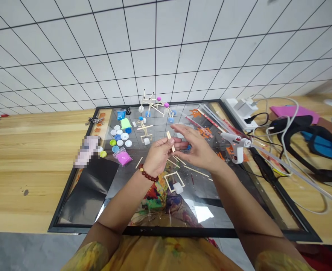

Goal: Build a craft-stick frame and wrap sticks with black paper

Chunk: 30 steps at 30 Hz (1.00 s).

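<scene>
My left hand (158,156) pinches a short wooden stick (170,141) upright between thumb and fingers, with a bead bracelet (148,173) of dark red on its wrist. My right hand (196,148) is held open beside it, fingertips close to the stick, with nothing in its grip. Below the hands, a square frame of wooden sticks (173,181) lies on the glass-topped board (166,227) with a white cube (178,188) at one corner. Loose sticks (194,171) lie next to it. A hot glue gun (236,145) rests to the right of my right hand.
A stick model with pink and blue ends (156,107) stands at the board's far side. Bottle caps (118,139) and a bag of pink clay (123,157) lie left of it. A power strip (241,113) and tangled cables (279,139) lie on the wooden table at right.
</scene>
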Motion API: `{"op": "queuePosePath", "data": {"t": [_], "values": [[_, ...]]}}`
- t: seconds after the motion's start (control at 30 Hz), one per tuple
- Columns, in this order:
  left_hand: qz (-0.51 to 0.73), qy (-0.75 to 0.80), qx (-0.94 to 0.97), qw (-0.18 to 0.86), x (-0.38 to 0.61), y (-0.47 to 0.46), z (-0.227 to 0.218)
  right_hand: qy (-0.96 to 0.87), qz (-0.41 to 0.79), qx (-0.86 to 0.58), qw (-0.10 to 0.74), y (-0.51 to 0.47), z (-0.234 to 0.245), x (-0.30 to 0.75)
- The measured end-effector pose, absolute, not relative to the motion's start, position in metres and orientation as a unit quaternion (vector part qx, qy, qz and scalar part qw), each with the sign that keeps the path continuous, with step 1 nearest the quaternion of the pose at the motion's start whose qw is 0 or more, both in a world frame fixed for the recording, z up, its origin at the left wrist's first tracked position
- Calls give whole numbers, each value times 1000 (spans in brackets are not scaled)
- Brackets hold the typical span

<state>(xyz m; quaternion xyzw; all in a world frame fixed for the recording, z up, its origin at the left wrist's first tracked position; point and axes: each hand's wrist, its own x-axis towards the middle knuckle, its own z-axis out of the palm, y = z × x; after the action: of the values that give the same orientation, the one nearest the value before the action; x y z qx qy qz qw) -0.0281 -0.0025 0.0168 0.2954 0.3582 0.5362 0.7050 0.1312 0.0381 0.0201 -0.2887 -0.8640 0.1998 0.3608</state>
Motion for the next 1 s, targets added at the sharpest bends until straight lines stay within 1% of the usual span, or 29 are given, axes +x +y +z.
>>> {"op": "queuePosePath", "data": {"t": [0.2, 0.37, 0.43, 0.53, 0.6, 0.67, 0.83, 1.0], "values": [[547, 353, 320, 688, -25, -5, 18, -845, 199, -288, 405, 41, 14, 129], [548, 370, 358, 660, -26, -4, 14, -835, 193, -307, 413, 41, 12, 127], [546, 378, 382, 643, -26, -3, 11, -830, 232, -308, 402, 41, 13, 127], [537, 395, 423, 614, -27, -2, 9, -797, 362, -293, 384, 40, 18, 128], [519, 392, 442, 618, -27, -3, 10, -755, 445, -289, 384, 40, 21, 128], [493, 376, 452, 641, -27, -4, 13, -716, 498, -293, 391, 39, 23, 127], [452, 364, 449, 679, -28, -7, 19, -637, 568, -323, 408, 38, 21, 123], [418, 348, 410, 732, -31, -6, 17, -566, 600, -362, 435, 38, 18, 119]]}}
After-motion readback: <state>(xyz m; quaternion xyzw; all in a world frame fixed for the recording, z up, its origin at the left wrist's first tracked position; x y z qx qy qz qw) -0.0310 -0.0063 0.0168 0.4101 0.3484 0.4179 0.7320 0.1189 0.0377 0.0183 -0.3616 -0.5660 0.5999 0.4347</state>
